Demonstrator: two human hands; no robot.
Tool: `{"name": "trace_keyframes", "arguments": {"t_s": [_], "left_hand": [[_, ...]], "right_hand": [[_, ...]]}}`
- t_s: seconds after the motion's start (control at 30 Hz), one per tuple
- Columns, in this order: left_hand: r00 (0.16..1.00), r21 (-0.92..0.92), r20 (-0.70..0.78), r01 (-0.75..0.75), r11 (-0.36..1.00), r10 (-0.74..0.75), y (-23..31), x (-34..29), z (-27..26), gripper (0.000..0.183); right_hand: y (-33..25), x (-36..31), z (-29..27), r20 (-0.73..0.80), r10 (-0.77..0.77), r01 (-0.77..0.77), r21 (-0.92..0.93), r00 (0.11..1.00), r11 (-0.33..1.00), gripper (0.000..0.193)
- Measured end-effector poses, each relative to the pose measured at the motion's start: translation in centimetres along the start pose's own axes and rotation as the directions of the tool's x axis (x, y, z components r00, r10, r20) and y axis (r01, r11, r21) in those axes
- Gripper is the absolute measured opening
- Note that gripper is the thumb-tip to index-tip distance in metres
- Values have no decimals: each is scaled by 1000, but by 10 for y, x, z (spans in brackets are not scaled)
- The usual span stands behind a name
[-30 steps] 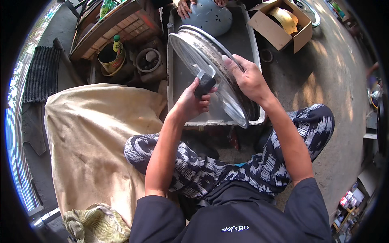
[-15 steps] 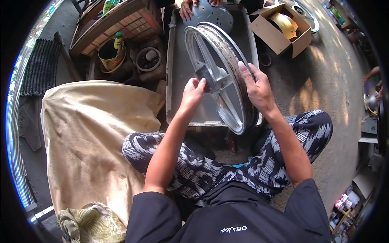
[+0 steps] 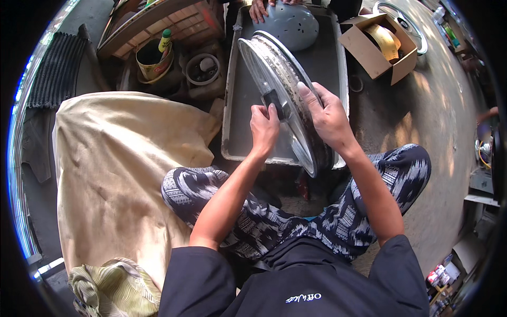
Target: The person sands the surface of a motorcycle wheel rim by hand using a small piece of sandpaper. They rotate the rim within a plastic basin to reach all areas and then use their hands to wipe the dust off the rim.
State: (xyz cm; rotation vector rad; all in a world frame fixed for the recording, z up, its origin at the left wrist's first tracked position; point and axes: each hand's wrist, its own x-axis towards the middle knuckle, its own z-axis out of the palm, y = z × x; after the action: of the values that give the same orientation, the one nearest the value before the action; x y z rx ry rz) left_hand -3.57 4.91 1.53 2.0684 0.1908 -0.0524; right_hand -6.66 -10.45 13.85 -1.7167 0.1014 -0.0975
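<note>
A silver metal wheel rim (image 3: pixel 274 63) stands on edge in a grey shallow tray (image 3: pixel 235 127), tilted so that I see it almost edge-on. My right hand (image 3: pixel 327 113) lies over the rim's upper edge and steadies it. A small dark block (image 3: pixel 274 100) is pinched in my left hand (image 3: pixel 264 127) and pressed against the rim's side. At the tray's far end lies a grey domed shell (image 3: pixel 293 24), with another person's hand (image 3: pixel 259 8) on it.
A beige cloth (image 3: pixel 116 174) covers the ground at my left. Behind it stand a yellow can (image 3: pixel 153 61) with a bottle, a small round bowl (image 3: pixel 202 67) and a wooden crate (image 3: pixel 158 21). An open cardboard box (image 3: pixel 377 45) sits right of the tray.
The rim has turned from showing its spoked face to nearly edge-on. My left hand has shifted onto its side with the dark block, and my right hand has slid along the upper edge.
</note>
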Motion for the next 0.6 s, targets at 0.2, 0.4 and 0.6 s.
{"name": "trace_keyframes", "arguments": {"t_s": [0.2, 0.4, 0.6], "left_hand": [[999, -89, -36, 17, 996, -20, -11, -5, 3, 36], [972, -59, 31, 233, 971, -231, -9, 12, 0, 56], [979, 78, -8, 203, 976, -203, -9, 4, 3, 62]], "right_hand": [[-1, -7, 16, 13, -51, 51, 2, 999, 999, 38], [-8, -5, 6, 52, -13, 13, -12, 999, 1000, 37], [-5, -6, 10, 36, -29, 29, 5, 999, 1000, 38]]}}
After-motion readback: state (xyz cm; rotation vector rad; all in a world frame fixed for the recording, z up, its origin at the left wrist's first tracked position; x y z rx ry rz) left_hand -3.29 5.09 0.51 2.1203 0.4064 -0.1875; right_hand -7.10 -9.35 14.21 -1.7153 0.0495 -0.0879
